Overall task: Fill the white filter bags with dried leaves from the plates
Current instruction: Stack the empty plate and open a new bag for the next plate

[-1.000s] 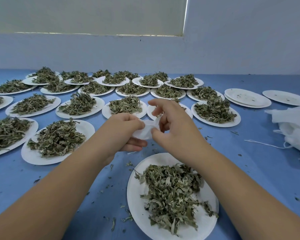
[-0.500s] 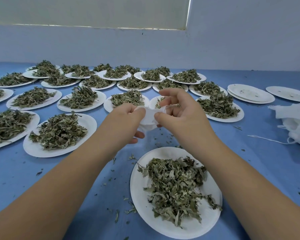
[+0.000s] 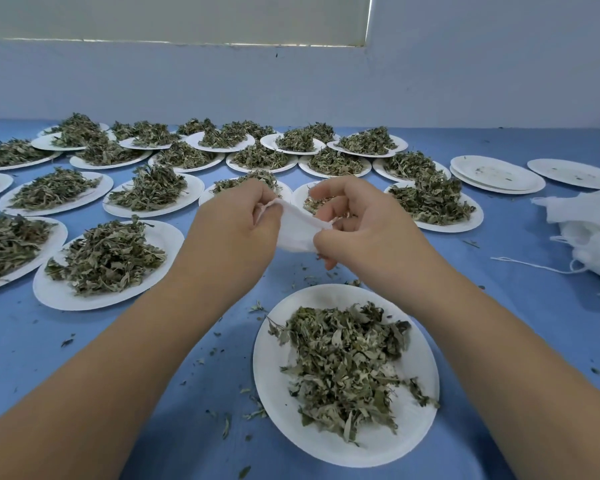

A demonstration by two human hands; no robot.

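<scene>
A small white filter bag (image 3: 296,227) is stretched between both hands above the blue table. My left hand (image 3: 234,223) pinches its upper left edge. My right hand (image 3: 357,223) pinches its right edge between thumb and fingers. Just below, nearest to me, a white paper plate (image 3: 274,386) carries a pile of dried green leaves (image 3: 343,372). Whether any leaves are inside the bag cannot be seen.
Several white plates heaped with dried leaves (image 3: 108,254) cover the left and far side of the blue table (image 3: 153,341). Emptied plates (image 3: 497,174) are stacked at the far right. A heap of white filter bags with strings (image 3: 593,233) lies at the right edge. Leaf crumbs litter the table.
Both hands have risen a little and moved apart, pulling the filter bag wider between them. The camera view has tilted slightly.
</scene>
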